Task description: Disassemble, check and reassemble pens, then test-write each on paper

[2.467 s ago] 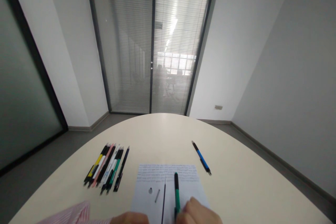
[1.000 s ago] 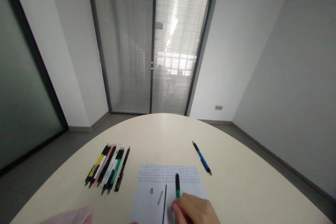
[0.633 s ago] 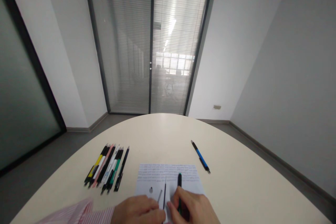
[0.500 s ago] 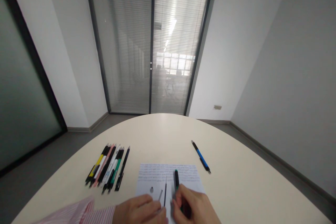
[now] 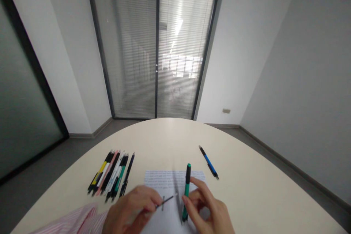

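Observation:
My left hand (image 5: 134, 208) pinches a thin dark pen refill (image 5: 168, 199), its pale end angled up to the right. Behind it a short, thin grey piece (image 5: 163, 207), too small to identify, shows over the paper. Between thumb and fingers of my right hand (image 5: 207, 208) stands a green pen barrel (image 5: 187, 190) with a black upper part, nearly upright. Under both hands lies a sheet of paper (image 5: 153, 178) with lines of writing along its far part; its near part is partly covered by the hands.
Several pens (image 5: 111, 175) lie side by side on the left of the round table (image 5: 170, 142). A blue and black pen (image 5: 209, 162) lies apart at the right. Beyond the table's far edge are glass doors with blinds (image 5: 156, 51).
My left hand has picked the refill up off the paper and moved left with it. My right hand has raised the green barrel more upright. The small dark piece on the paper is now hidden.

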`<state>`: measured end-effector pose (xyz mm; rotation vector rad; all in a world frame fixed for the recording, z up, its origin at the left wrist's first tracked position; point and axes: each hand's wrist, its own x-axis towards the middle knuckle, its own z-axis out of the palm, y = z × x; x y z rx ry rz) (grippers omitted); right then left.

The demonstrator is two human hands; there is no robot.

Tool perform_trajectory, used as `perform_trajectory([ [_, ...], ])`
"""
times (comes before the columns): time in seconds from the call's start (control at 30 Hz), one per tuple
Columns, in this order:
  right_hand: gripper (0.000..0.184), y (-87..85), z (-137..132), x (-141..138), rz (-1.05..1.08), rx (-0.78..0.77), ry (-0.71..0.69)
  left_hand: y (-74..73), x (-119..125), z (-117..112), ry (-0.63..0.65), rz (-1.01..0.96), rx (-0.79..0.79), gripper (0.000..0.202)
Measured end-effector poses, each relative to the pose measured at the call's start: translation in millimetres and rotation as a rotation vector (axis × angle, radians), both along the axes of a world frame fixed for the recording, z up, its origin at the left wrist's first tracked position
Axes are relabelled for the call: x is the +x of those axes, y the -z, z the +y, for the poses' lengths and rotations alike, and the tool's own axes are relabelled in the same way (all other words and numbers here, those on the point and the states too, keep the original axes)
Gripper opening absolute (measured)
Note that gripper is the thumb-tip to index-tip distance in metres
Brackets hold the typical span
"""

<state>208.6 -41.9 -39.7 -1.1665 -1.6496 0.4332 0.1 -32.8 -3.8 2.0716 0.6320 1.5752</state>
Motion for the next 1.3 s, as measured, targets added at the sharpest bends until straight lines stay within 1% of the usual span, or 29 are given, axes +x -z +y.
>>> perform_trajectory([
  [0.03,0.031,-1.3,0.4,0.9,-0.05,0.016,-0.015,-3.3,-2.2,2.4,-0.052,-0.111,-0.101,0.008],
  [0.1,0.03,-6.8,1.2,2.4,-0.207,0.059,-0.075,-8.5,-5.8,9.1,-0.126,-0.245,-0.265,0.007],
  [0.17,0.033,-15.0,1.6,3.4,-0.376,0.112,-0.144,-10.9,-7.8,15.8,-0.146,-0.325,-0.358,0.009],
  [0.23,0.032,-22.3,1.3,3.7,-0.471,0.148,-0.183,-11.6,-8.0,20.3,-0.133,-0.383,-0.415,0.012],
  [0.33,0.032,-26.4,0.0,3.6,-0.493,0.144,-0.2,-13.8,-6.1,22.1,-0.143,-0.452,-0.489,0.016],
  [0.47,0.033,-23.4,-1.4,3.9,-0.473,0.142,-0.206,-22.7,-2.5,21.8,-0.208,-0.533,-0.574,0.021],
  [0.6,0.032,-21.7,-1.5,4.8,-0.479,0.131,-0.223,-27.7,-1.1,22.9,-0.192,-0.593,-0.622,0.025],
  [0.8,0.03,-19.5,-1.2,4.7,-0.494,0.146,-0.237,-23.2,-2.8,22.0,-0.169,-0.533,-0.582,0.022],
  [1.0,0.032,-19.2,-0.7,6.1,-0.531,0.151,-0.261,-22.5,-3.2,19.7,-0.159,-0.47,-0.524,0.018],
  [1.07,0.031,-19.5,-1.0,5.8,-0.533,0.157,-0.256,-20.3,-3.5,18.5,-0.141,-0.388,-0.504,0.018],
  [1.13,0.031,-19.3,-1.3,5.2,-0.519,0.174,-0.242,-16.6,-3.8,17.1,-0.074,-0.233,-0.502,0.018],
  [1.23,0.031,-18.6,-1.3,5.1,-0.518,0.205,-0.237,-9.6,-5.2,15.7,0.027,-0.007,-0.51,0.008],
  [1.27,0.031,-18.5,-1.2,5.5,-0.528,0.209,-0.246,-7.5,-5.9,15.8,0.041,0.034,-0.509,0.004],
  [1.3,0.032,-18.5,-0.9,6.1,-0.537,0.211,-0.256,-5.7,-6.8,16.3,0.046,0.051,-0.506,0.005],
])
